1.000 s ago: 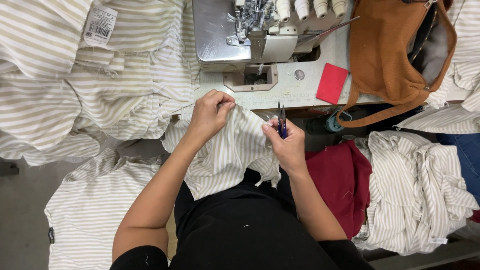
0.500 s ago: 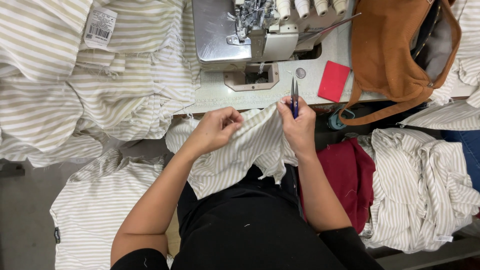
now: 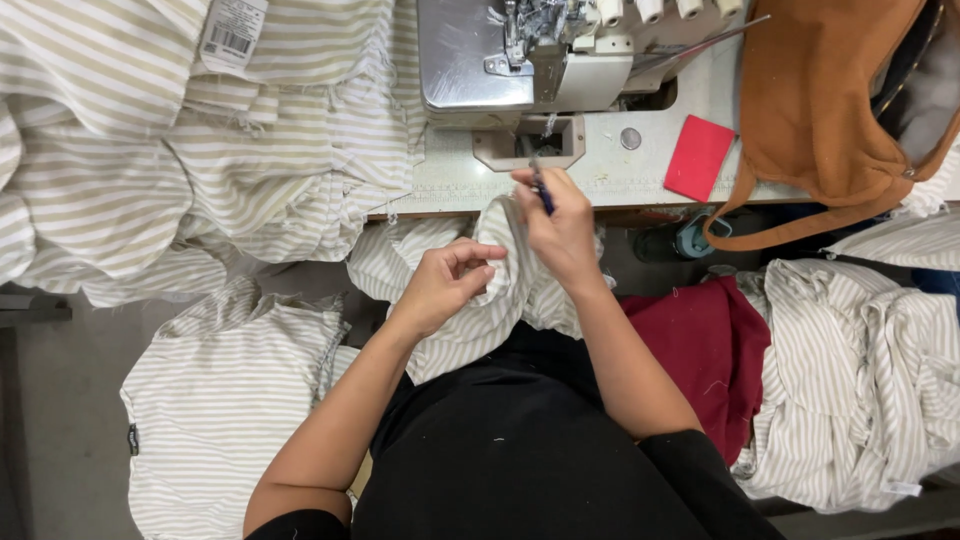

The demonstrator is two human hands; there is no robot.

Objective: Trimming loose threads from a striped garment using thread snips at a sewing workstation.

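A striped garment is gripped by the left hand below the pale sewing table. Blue snips are pinched in the right hand. 2 striped heaps are piled alongside on the grey floor.

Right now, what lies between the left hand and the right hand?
In the head view, a raised fold of the striped garment stands between the left hand and the right hand; both hands grip it, and the right also holds blue snips.

Sewing machine — red card, brown bag.
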